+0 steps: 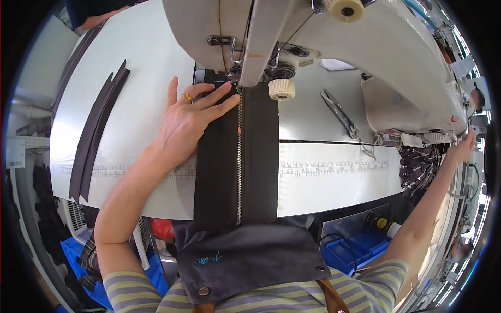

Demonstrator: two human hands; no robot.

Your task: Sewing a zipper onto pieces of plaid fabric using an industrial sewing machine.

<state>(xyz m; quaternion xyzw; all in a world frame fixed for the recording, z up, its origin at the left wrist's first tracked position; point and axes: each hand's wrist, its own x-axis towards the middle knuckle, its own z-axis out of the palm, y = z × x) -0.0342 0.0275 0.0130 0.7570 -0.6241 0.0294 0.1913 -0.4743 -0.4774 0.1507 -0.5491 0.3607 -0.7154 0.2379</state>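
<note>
Dark fabric [216, 156] with a metal zipper [239, 172] down its middle lies on the sewing machine bed, its top end beneath the presser foot [236, 73]. My left hand [188, 115] rests on the fabric's left half, palm down with fingers spread; the fingertips press near the zipper, close to the foot. Far to the right, my right hand [462, 148] reaches the right end of the sewing machine [376, 31]. Its fingers are small and partly hidden there, so their grip does not show.
Thread snips [339, 113] lie on the metal plate right of the fabric. Zipper sliders [420, 167] are heaped at the table's right. Dark fabric strips [96, 135] lie on the left of the white table [141, 62]. A blue bin [349, 253] sits below the right edge.
</note>
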